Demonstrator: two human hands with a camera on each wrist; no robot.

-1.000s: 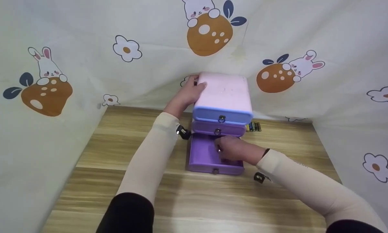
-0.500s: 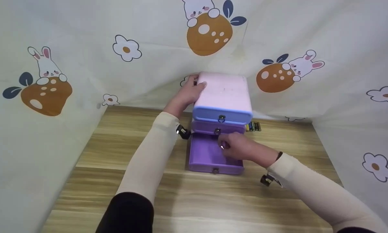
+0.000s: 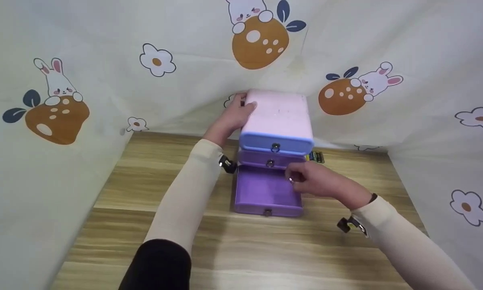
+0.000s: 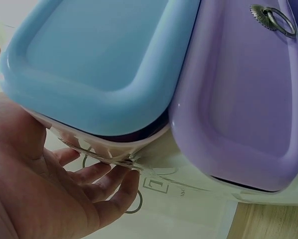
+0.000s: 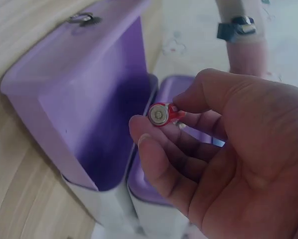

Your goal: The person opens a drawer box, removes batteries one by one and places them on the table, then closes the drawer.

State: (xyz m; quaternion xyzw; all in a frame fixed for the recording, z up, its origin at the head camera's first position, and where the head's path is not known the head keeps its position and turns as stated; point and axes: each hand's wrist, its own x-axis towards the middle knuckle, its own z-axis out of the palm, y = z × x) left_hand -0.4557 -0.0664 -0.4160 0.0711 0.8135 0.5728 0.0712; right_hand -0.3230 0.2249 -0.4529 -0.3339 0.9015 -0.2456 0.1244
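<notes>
A small chest of drawers with a pink top (image 3: 279, 112) stands against the cloth backdrop. Its blue top drawer (image 4: 99, 55) and purple middle drawer (image 4: 253, 94) are pushed in, while the purple bottom drawer (image 3: 261, 189) is pulled out. My left hand (image 3: 234, 114) holds the chest by its left side, thumb on the top edge and fingers spread along the wall. Over the right side of the pulled-out drawer is my right hand (image 3: 316, 181), pinching a red battery (image 5: 160, 114) between thumb and fingers, its flat silver end showing.
Several batteries (image 3: 317, 157) lie side by side on the wooden floor (image 3: 161, 177), just right of the chest. A pale cloth (image 3: 185, 100) printed with rabbits and flowers closes off the back and both sides. Each drawer front carries a metal ring pull (image 4: 273, 21).
My right hand has risen out of the bottom drawer and moved right with the battery, uncovering more of the drawer's inside. The left hand stays in place on the chest.
</notes>
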